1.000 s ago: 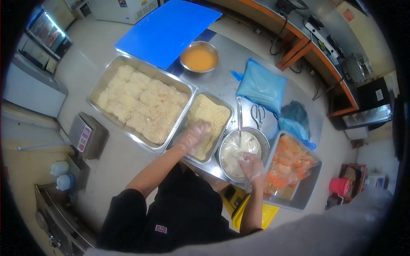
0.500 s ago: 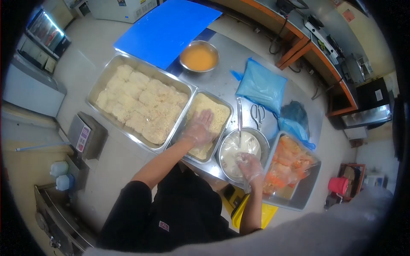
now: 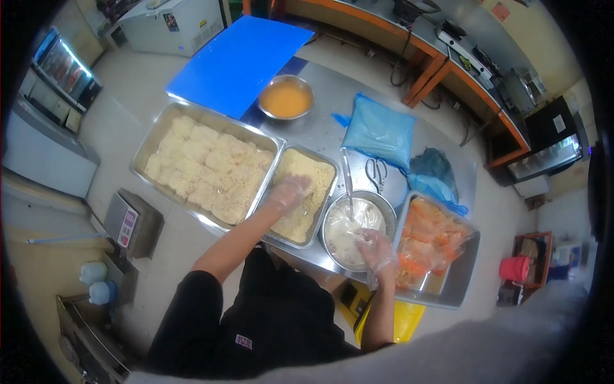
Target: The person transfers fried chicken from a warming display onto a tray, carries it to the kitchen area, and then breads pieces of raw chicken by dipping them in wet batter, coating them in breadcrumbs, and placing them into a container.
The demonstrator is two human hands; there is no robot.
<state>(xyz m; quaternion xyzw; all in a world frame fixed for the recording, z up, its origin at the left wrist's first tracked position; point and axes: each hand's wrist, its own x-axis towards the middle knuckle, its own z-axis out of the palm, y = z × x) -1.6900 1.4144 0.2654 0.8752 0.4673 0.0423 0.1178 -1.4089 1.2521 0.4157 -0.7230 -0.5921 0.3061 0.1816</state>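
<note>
My left hand [image 3: 289,193], in a clear plastic glove, is down in a steel tray [image 3: 312,238] of pale breadcrumbs [image 3: 295,225]. Its fingers stretch into the crumbs, their tips partly covered. Gloved as well, my right hand [image 3: 376,248] hovers at the right side of a steel bowl [image 3: 391,214] of white batter [image 3: 345,235]. Its fingers are curled together, and whatever they may hold is hidden. A metal utensil handle [image 3: 348,173] leans out of the batter. To the left, a large steel tray [image 3: 144,137] holds rows of crumb-coated pieces [image 3: 208,163].
A grey tub [image 3: 462,275] with orange food in clear plastic [image 3: 432,233] stands at right. Behind are scissors [image 3: 376,173], a blue bag [image 3: 380,131], a bowl of orange liquid [image 3: 286,99] and a blue board [image 3: 236,61]. A scale [image 3: 133,224] stands left of the table.
My left hand has drawn back slightly toward me, its fingers now deeper in the crumbs. The right hand stays over the batter bowl. The whole view has shifted a little.
</note>
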